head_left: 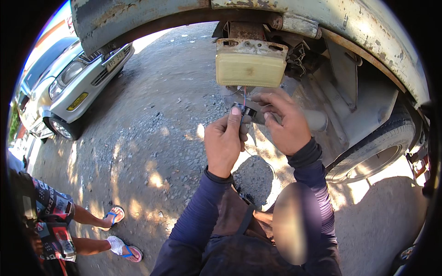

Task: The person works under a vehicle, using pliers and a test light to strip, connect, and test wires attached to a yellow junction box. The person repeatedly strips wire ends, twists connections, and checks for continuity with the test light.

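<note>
Under the rusty vehicle edge hangs a pale yellow rectangular lamp (251, 69) on a worn metal bracket (248, 45). Thin red and blue wires (244, 94) drop from its underside. My left hand (223, 140) is closed, thumb on top, around a glossy black roll of tape (248, 111) just below the lamp. From the right, my right hand (286, 122) reaches in with bent fingers, their tips at the wires beside the roll. What those fingertips pinch, if anything, is too small to make out.
A wheel (375, 154) and metal underbody panels stand close on my right. Loose wiring (299, 60) hangs behind the lamp. A white car (69, 83) is parked at the far left. A person in blue flip-flops (113, 216) stands at the lower left on gravelly ground (138, 152).
</note>
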Demonstrator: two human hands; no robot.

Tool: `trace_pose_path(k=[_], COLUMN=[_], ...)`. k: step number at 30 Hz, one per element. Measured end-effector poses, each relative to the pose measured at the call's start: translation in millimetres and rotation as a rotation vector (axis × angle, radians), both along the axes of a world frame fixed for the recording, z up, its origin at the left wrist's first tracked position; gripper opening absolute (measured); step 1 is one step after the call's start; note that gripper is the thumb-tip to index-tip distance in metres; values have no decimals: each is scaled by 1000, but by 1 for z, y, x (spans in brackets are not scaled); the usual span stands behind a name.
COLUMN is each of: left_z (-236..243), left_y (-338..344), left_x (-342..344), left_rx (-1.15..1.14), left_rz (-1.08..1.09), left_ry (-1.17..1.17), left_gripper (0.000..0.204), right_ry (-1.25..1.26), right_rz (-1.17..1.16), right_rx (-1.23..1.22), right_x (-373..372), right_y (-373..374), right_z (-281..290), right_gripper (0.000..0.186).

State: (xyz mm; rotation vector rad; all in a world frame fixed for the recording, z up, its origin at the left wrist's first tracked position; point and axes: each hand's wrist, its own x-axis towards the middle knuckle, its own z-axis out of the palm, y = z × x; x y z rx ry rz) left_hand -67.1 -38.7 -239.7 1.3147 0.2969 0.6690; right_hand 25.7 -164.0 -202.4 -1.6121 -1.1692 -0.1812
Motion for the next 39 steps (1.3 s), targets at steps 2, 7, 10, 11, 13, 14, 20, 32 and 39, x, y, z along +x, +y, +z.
trace_pose_path(k=[2, 7, 10, 11, 13, 14, 20, 32, 39], left_z=[5, -3, -15, -18, -20, -18, 4, -20, -3], left_y=[9, 17, 6, 1, -7, -9, 6, -13, 13], left_x=[-1, -3, -3, -2, -3, -3, -3, -1, -5], left_rx=[-111, 57, 377, 498, 711, 612, -41, 407, -181], left_rz=[-96, -82, 135, 243, 371, 311, -87, 250, -231], left_ry=[-35, -43, -98, -159, -17, -63, -29, -156, -53], left_gripper=[41, 27, 20, 21, 25, 27, 39, 27, 37], right_ry=[-193, -293, -437, -459, -446, -471, -447, -220, -283], right_rz=[-151, -315, -307, -320, -213, -145, -320, -38, -277], right_rx=[-235, -302, -320, -339, -237, -167, -251, -105, -421], right_x=[4, -12, -26, -32, -33, -32, -8, -31, -10], right_y=[3, 10, -8, -12, -15, -15, -1, -16, 5], right_z=[-7, -16, -5, -2, 5, 7, -5, 6, -9], right_gripper=[47, 31, 28, 33, 46, 53, 59, 33, 31])
